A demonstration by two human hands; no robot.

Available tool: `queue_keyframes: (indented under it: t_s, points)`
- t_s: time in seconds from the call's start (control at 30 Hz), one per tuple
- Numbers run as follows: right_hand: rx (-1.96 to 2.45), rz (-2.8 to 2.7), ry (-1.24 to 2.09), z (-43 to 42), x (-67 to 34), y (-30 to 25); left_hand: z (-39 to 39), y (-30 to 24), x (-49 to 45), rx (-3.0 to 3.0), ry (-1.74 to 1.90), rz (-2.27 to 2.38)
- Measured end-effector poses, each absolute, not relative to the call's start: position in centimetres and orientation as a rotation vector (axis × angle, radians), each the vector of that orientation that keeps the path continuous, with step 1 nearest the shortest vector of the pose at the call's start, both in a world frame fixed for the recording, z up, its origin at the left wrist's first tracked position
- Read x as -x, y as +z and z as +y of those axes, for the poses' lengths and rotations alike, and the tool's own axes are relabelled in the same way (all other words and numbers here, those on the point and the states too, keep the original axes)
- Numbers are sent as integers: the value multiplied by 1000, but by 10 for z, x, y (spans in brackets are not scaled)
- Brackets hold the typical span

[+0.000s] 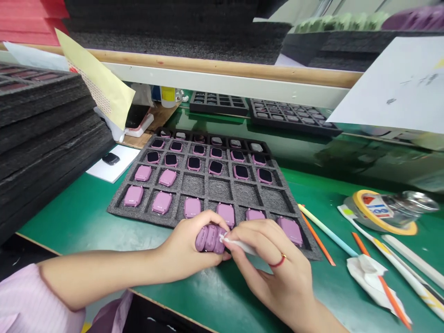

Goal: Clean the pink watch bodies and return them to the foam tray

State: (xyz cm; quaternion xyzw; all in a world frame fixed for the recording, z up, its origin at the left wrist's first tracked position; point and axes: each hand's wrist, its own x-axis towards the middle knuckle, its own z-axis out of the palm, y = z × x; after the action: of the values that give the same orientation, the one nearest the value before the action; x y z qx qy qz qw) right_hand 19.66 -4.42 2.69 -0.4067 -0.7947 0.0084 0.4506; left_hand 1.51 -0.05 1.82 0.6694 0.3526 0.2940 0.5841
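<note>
My left hand (183,247) grips a short row of purple smartwatch cases (210,238), side by side with their edges up. In my right hand (274,259) is a pinched white cloth (239,244), its tip touching the rightmost case. Just beyond both hands lies a black foam tray (219,188) with square compartments. Purple watch cases with plain backs up (162,202) fill part of its near rows. Farther back in the tray, watches show dark screens (215,167). Several compartments in the second row from the front hold nothing.
Right of the tray lie a toothbrush (398,263), orange sticks (319,238), crumpled tissue (366,275) and a glass bottle with a yellow tape roll (385,212). Stacked foam trays (45,138) rise at the left. A shelf edge (215,76) crosses above; more filled trays (291,115) sit beneath.
</note>
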Motion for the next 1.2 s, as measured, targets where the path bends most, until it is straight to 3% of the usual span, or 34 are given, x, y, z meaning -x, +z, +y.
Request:
queue_keyframes:
  t_s: [0.33, 0.63, 0.83, 1.2]
  points:
    - [1056, -1873, -30, -40, -199, 30, 0, 14, -15, -1584, 710, 846]
    - [1912, -1260, 72, -38, -316, 23, 0, 18, -14, -1495, 646, 824]
    - [2087, -1337, 144, -42, -360, 6, 2, 19, -11, -1570, 588, 864]
    - [2312, -1600, -194, -88, -440, 18, 4, 17, -10, -1623, 591, 878]
